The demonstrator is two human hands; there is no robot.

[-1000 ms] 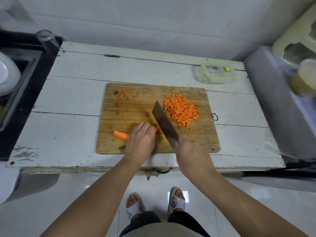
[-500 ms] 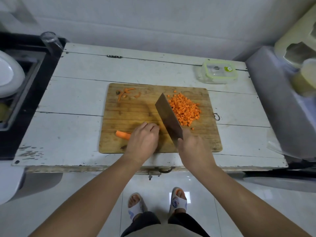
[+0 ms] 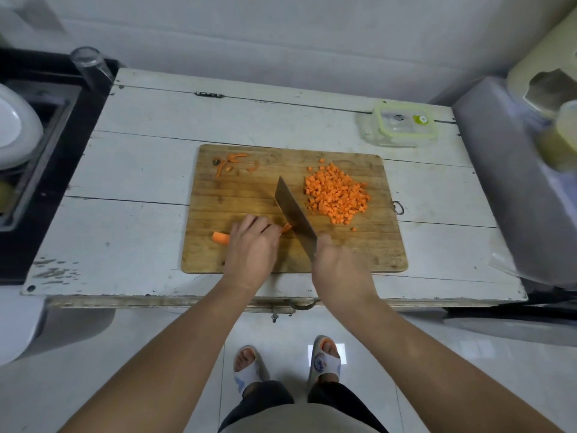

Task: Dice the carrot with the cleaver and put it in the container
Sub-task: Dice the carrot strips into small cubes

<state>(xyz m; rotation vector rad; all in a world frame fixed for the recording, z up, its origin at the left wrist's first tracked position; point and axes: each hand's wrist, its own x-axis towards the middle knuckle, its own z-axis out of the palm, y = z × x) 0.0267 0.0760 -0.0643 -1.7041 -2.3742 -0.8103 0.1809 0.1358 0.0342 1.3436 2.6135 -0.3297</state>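
Note:
On the wooden cutting board (image 3: 368, 254) my left hand (image 3: 251, 248) holds down a piece of carrot (image 3: 221, 237); its orange ends stick out on both sides of the hand. My right hand (image 3: 338, 268) grips the handle of the cleaver (image 3: 295, 218), whose blade stands edge-down on the board right against my left fingertips. A heap of diced carrot (image 3: 337, 195) lies on the right half of the board. The clear container with a green-rimmed lid (image 3: 402, 128) sits on the table's far right, behind the board.
Carrot peel scraps (image 3: 232, 164) lie at the board's far left corner. A white wooden table (image 3: 140, 170) carries everything. A sink with a white bowl (image 3: 15, 129) is on the left, a glass (image 3: 89, 65) behind it, and a grey appliance (image 3: 512, 198) on the right.
The cleaver rose and drew back from the carrot half a second ago, then came down again beside my left fingers. My left hand stayed on the carrot piece.

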